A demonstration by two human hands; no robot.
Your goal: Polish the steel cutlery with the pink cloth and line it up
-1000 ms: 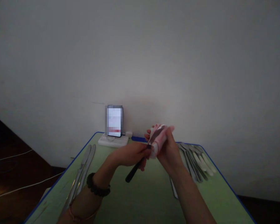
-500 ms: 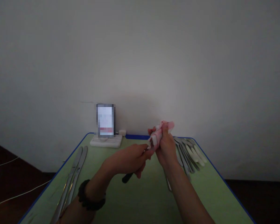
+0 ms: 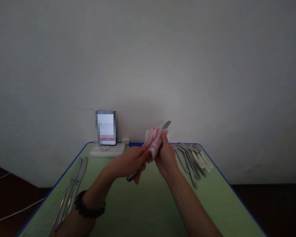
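A table knife [image 3: 166, 124] is held up over the middle of the table, its rounded blade pointing to the upper right. My left hand [image 3: 131, 160] is closed around its handle, and the handle's end sticks out below my fingers. A pink and white cloth [image 3: 156, 142] is wrapped along part of the blade, and the tip shows beyond it. My right hand [image 3: 166, 156] is closed on the cloth, pressing it around the blade. The fingers on its far side are hidden by the cloth.
Two table knives [image 3: 75, 179] lie side by side at the left edge of the green table [image 3: 143, 210]. A pile of cutlery [image 3: 192, 164], some with white handles, is at the right. A screen [image 3: 106, 128] on a white stand [image 3: 108, 150] stands near the wall.
The blade tip now shows past the cloth, where before it was covered. My right hand and the cloth have shifted left and a little down along the knife.
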